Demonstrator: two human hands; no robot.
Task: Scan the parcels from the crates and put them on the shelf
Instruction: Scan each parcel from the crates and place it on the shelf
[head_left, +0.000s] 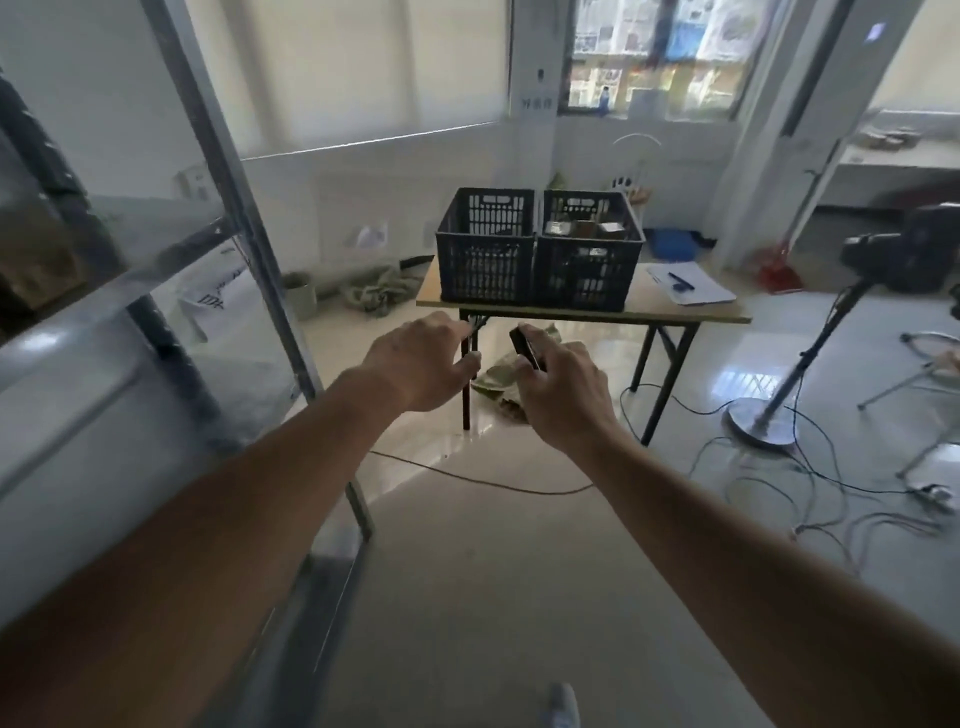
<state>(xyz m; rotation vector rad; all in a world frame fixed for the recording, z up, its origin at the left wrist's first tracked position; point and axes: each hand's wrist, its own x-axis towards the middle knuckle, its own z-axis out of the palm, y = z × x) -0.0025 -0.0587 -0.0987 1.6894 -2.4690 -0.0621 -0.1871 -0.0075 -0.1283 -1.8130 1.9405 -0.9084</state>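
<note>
Two dark plastic crates stand side by side on a small folding table (675, 312) ahead of me. The left crate (485, 260) shows little inside. The right crate (589, 265) holds several parcels (582, 227), silver and brown. My right hand (563, 389) is shut on a small black scanner (525, 347), held in the air short of the table. My left hand (423, 364) floats beside it, fingers loosely curled, holding nothing. A metal shelf (156, 270) rises close at my left, with a brown parcel (36, 260) on an upper level.
A clipboard with paper and a pen (688, 285) lies on the table's right end. A camera on a stand (810, 364) and loose cables (779, 493) spread over the glossy floor at right. Cloth lies under and behind the table.
</note>
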